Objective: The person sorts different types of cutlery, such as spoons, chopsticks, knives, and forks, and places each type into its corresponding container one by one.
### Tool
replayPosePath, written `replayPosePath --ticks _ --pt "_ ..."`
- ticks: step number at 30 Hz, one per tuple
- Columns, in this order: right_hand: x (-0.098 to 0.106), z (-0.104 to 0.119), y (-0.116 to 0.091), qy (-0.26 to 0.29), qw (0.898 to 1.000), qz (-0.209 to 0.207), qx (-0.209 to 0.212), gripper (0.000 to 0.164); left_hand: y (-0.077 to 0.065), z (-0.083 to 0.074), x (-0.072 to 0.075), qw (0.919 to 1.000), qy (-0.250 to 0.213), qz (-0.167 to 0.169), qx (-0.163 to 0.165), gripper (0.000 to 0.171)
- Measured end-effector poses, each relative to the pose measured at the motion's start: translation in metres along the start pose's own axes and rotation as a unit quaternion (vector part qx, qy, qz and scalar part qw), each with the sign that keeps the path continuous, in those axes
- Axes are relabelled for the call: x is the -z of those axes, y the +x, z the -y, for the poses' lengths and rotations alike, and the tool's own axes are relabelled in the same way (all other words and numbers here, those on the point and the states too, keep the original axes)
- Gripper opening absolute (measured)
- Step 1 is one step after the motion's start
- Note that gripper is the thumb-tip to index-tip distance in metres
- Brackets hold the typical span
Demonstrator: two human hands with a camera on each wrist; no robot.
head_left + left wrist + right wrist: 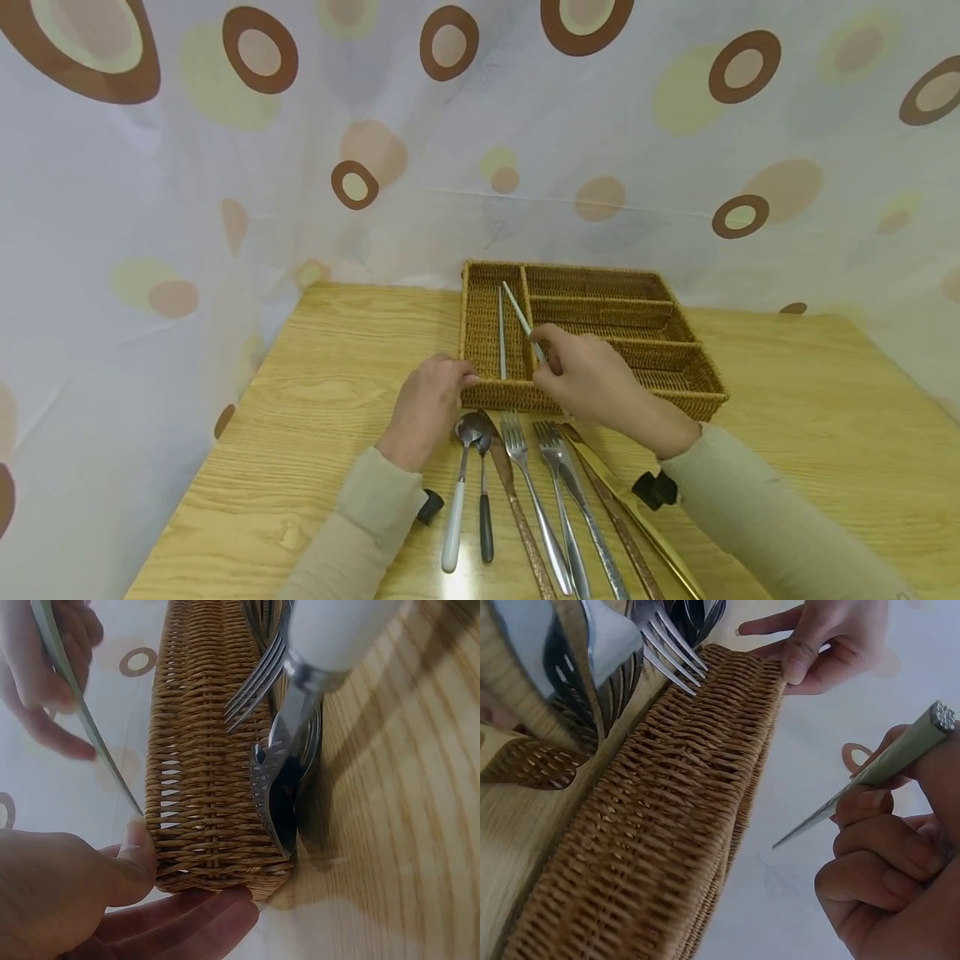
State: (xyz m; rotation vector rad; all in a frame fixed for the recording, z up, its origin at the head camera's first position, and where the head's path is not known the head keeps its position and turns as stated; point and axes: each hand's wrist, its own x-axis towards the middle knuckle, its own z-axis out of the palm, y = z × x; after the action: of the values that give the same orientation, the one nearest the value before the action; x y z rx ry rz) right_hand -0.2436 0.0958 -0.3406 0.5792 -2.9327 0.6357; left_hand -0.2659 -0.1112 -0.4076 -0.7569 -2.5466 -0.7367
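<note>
In the head view my left hand [431,400] holds the front left corner of a wicker cutlery tray [517,395], thumb on the rim and fingers along the outside. My right hand [588,375] grips a pale green chopstick [516,306] by its thicker end, slanted over the tray's long left compartment. The right wrist view shows the patterned butt of this chopstick [911,754] sticking out past the curled fingers. A second chopstick [502,333] lies lengthwise in that left compartment. Three crosswise compartments fill the tray's right side, partly hidden by my right hand.
In front of the tray lie a white-handled spoon [453,521], a black-handled spoon [486,525], several forks [536,500], copper-coloured knives [525,525] and a gold knife [645,521]. They rest on a wooden table [330,367]. A spotted cloth [420,233] hangs behind.
</note>
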Motion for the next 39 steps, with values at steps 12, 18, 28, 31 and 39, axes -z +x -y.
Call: replayPosePath --ticks 12,18,28,31,39 --pt "-0.026 0.002 0.063 0.004 0.999 0.038 -0.029 0.034 0.001 0.000 0.000 0.9999 0.009 0.000 -0.008 0.014" --pt "-0.038 0.004 0.082 -0.027 0.995 0.068 -0.072 0.030 -0.001 0.001 -0.001 0.9999 0.010 -0.001 -0.008 0.012" --pt "-0.061 0.010 0.093 -0.060 0.993 0.075 -0.067 0.023 0.000 0.001 -0.001 0.9999 0.007 0.008 0.005 0.012" --pt "-0.068 0.008 0.095 -0.073 0.991 0.081 -0.078 0.023 0.000 0.000 -0.001 0.9999 0.004 0.008 0.006 0.013" --pt "-0.074 0.005 0.099 -0.053 0.986 0.130 -0.086 0.008 0.000 0.002 -0.002 1.0000 0.006 -0.005 -0.004 0.015"
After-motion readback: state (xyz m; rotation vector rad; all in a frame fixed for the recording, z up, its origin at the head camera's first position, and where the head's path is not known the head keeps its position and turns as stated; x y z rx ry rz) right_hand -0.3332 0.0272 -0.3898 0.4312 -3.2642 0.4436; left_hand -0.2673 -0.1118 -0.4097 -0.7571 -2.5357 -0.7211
